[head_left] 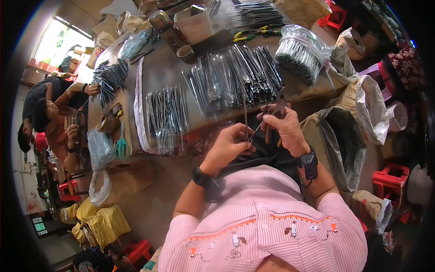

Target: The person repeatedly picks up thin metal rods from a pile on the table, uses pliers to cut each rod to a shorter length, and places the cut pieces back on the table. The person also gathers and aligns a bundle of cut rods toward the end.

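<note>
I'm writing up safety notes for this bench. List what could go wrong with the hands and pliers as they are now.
1. The left hand pinches a thin metal rod close to where the right hand works the pliers; a slip could nip or jab a finger.
2. The hands work over the lap, past the table edge, so a dropped rod would probably fall to the floor.
3. The bagged bundle of rods sits near the table edge, and an elbow might knock it off.

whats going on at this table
A person in a pink striped shirt sits at a worktable. The left hand pinches a thin metal rod, and the right hand grips pliers at it. Rows of dark metal strips and a bagged bundle of rods lie on the table. Another person works at the far left.
</note>
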The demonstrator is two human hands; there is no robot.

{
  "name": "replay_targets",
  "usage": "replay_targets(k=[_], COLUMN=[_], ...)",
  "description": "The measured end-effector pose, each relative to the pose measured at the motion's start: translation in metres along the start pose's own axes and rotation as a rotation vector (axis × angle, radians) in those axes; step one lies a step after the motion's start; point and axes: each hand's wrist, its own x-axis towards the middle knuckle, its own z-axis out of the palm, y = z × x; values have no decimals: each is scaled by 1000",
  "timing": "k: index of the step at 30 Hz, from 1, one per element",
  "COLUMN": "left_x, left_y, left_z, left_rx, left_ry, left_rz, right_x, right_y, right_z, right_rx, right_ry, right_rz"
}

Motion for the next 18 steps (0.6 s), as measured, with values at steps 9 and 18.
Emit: replay_targets(k=[9, 18], left_x=[-4, 13], left_y=[10, -11], left_z=[13, 7], left_rx=[-131, -574], left_ry=[-32, 50], left_rz=[-47, -283], right_x=[6, 0], right_y=[10, 13], right_z=[-8, -3], right_rx=[57, -108], right_ry=[-9, -45], right_rz=[136, -5])
